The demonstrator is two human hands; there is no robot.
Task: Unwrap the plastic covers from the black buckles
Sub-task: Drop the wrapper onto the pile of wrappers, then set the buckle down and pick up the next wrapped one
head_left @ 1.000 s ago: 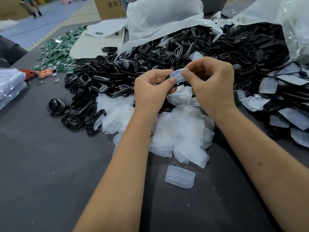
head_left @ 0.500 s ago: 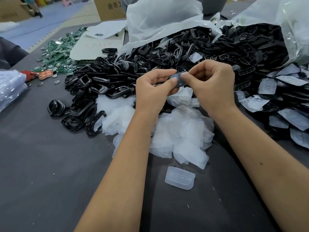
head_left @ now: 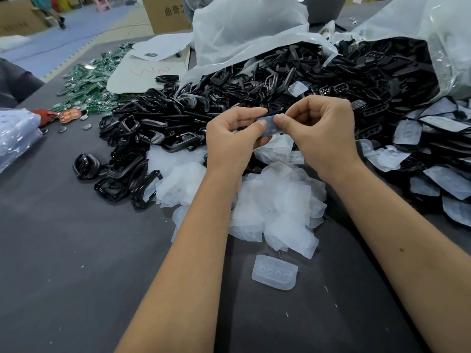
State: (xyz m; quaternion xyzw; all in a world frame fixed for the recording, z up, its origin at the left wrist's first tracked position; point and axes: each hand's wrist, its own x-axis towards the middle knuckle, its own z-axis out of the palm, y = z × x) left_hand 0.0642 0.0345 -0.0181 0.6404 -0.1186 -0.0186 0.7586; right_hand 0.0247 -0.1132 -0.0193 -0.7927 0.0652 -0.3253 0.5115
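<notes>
A wide dark grey table (head_left: 63, 263) fills the view, seen from above by the person working at it. Across its far side spreads a big heap of bare black buckles (head_left: 193, 115), spilling from large clear plastic sacks (head_left: 244, 29); to the right lies a smaller spread of buckles still in their covers (head_left: 433, 174). Nearer, just below the hands, sits a mound of discarded translucent covers (head_left: 275, 207), and one loose cover (head_left: 274, 275) lies alone close to the viewer, flat, its row of four dimples running left to right. Both hands are raised together above the mound. The left hand (head_left: 229, 138) grips the wrapped buckle (head_left: 267, 126) from the left, thumb on top and fingers curled beneath. The right hand (head_left: 321, 133) pinches the cover's right edge between thumb and forefinger. The piece sits between the two hands, mostly hidden by fingers; its long axis appears to run roughly left to right, tipped slightly down toward the viewer, with the covered face toward the camera. It looks small and very light, the buckle itself stiff moulded plastic, glossy and probably slippery, while the cover looks thin, soft and flexible, likely to stretch or peel rather than crack. The best hold seems to be a firm grip on the buckle's rigid body with one hand and a pinch on a free edge or corner of the cover with the other.
</notes>
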